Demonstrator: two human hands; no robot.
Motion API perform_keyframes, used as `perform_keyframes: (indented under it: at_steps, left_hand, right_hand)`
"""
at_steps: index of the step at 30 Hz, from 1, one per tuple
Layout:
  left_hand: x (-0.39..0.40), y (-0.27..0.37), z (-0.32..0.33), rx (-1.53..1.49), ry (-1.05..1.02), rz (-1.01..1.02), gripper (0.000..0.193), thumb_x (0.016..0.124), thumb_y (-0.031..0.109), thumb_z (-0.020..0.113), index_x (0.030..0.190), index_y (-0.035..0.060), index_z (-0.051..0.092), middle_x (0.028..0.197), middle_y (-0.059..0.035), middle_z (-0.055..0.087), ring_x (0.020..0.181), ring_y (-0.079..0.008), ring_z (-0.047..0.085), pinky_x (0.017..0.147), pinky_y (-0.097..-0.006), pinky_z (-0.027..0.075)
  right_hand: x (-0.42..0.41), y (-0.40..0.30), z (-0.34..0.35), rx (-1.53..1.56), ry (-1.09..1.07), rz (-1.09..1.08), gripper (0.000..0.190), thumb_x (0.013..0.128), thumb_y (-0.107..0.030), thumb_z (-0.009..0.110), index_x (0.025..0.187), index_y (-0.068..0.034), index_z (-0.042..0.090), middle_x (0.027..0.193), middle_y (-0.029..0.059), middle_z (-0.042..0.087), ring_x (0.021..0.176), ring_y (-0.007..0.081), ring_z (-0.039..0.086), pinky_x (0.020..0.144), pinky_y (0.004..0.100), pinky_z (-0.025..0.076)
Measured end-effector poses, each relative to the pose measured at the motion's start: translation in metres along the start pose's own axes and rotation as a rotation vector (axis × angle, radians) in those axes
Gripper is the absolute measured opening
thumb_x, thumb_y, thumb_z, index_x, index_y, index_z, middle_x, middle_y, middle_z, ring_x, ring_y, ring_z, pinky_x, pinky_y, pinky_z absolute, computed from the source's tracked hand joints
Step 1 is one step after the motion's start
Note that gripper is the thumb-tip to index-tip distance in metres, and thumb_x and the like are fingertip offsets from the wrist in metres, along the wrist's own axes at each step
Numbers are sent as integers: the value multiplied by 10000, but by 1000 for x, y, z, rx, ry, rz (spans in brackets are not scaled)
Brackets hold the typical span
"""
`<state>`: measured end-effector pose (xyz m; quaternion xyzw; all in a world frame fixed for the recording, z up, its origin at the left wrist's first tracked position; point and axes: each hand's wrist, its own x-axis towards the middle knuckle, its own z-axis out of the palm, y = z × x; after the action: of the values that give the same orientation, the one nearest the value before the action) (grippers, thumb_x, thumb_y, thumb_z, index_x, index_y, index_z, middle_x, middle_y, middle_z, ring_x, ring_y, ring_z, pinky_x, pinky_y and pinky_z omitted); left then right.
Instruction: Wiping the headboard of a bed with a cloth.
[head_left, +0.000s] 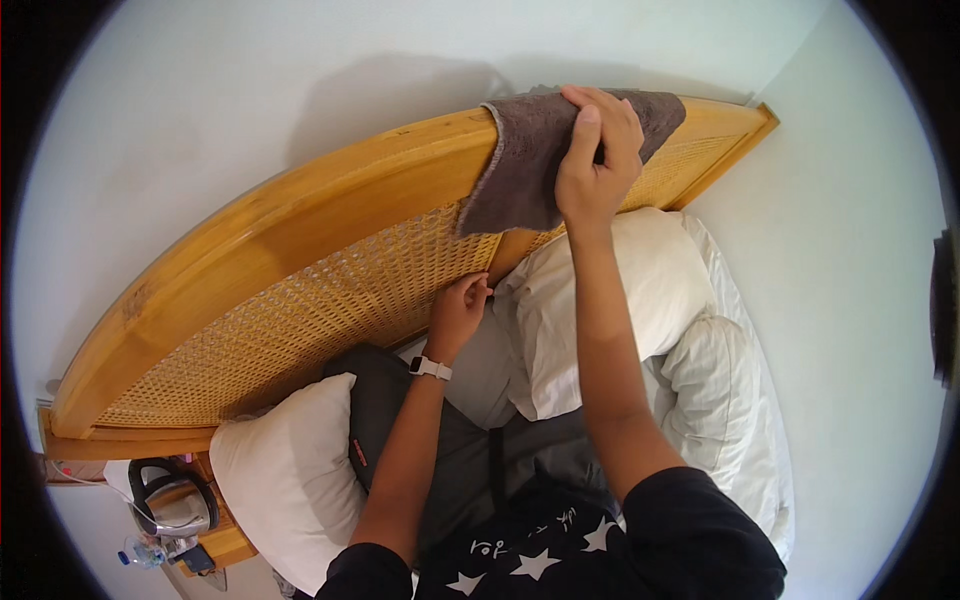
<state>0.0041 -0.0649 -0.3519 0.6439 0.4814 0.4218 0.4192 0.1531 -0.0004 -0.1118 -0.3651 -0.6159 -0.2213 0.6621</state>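
My right hand (600, 161) presses a brown-grey cloth (521, 165) against the top rail of a wooden headboard (375, 154). The fingers reach over the rail, and the cloth hangs down in front of it. Lower down, my left hand (459, 311) is close to the headboard's woven cane panel (352, 285) and the foot of its central upright (514, 251). Its fingers are loosely curled, with nothing visible in them. A white watch (431, 367) is on the left wrist.
White pillows (630, 277) lie right of my arms, another pillow (289, 480) at the left. A dark grey bag or cushion (465, 465) is beneath me. An electric kettle (176, 502), a plastic bottle (142, 553) and a dark phone-like object (198, 559) are on a wooden bedside surface.
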Motion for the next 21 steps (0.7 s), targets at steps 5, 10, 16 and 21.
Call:
perform_keyframes:
  at_steps: [5, 10, 16, 21]
  left_hand:
    - [0, -1, -3, 27, -3, 24, 269, 1055, 207, 641, 1231, 28, 736, 982, -112, 805, 872, -197, 788, 753, -323, 608]
    - [0, 2, -2, -11, -23, 31, 273, 1055, 211, 648, 1230, 22, 737, 975, -129, 801, 889, -196, 790, 762, -319, 609]
    - [0, 1, -7, -1, -39, -11, 278, 1053, 216, 652, 1225, 13, 737, 967, -130, 800, 895, -199, 790, 767, -314, 608]
    - [-2, 0, -5, -10, -40, 28, 294, 1057, 228, 648, 1246, 17, 724, 959, -136, 798, 868, -213, 785, 753, -327, 603]
  right_hand:
    - [-10, -30, 12, 43, 60, 62, 175, 981, -84, 594, 999, -72, 768, 1067, 61, 768, 1079, 263, 688, 1151, 479, 385]
    - [-8, -23, 7, 76, 55, 44, 161, 985, -80, 581, 1001, -60, 740, 1043, 61, 760, 1086, 271, 689, 1143, 484, 395]
    - [-2, -20, 7, 83, -19, -41, 70, 933, -58, 642, 940, -64, 712, 1017, 66, 756, 1026, 266, 687, 1110, 487, 407]
    - [5, -29, 8, 12, 28, 80, 40, 926, -85, 671, 894, -73, 692, 953, 65, 744, 945, 263, 676, 1065, 454, 427]
